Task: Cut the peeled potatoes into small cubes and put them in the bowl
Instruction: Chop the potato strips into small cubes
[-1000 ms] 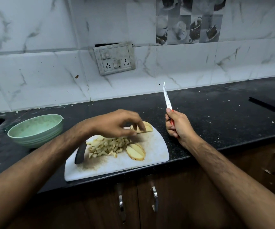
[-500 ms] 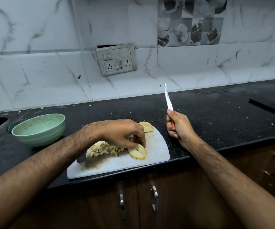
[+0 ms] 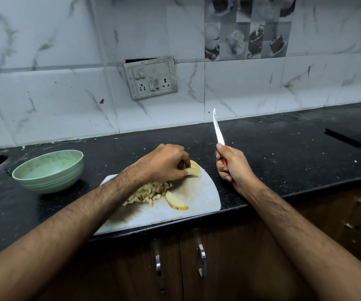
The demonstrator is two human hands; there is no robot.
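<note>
Head view: left hand (image 3: 166, 162) pinches a pale potato wedge (image 3: 193, 170) at the white cutting board's (image 3: 199, 192) far edge; right hand (image 3: 232, 165), just right, clasps the red-handled knife (image 3: 218, 130), blade up. Green bowl (image 3: 49, 171) sits left.

A pale green bowl (image 3: 48, 170), white cutting board (image 3: 199, 198) and pale yellow potato cubes (image 3: 151, 192) sit on a speckled black counter (image 3: 283, 153) below grey-veined white tiles (image 3: 44, 61).

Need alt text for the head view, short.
A person's left hand pinches a potato slice at the far edge of a white cutting board holding diced potato; the right hand holds a knife upright. A green bowl sits left.
</note>
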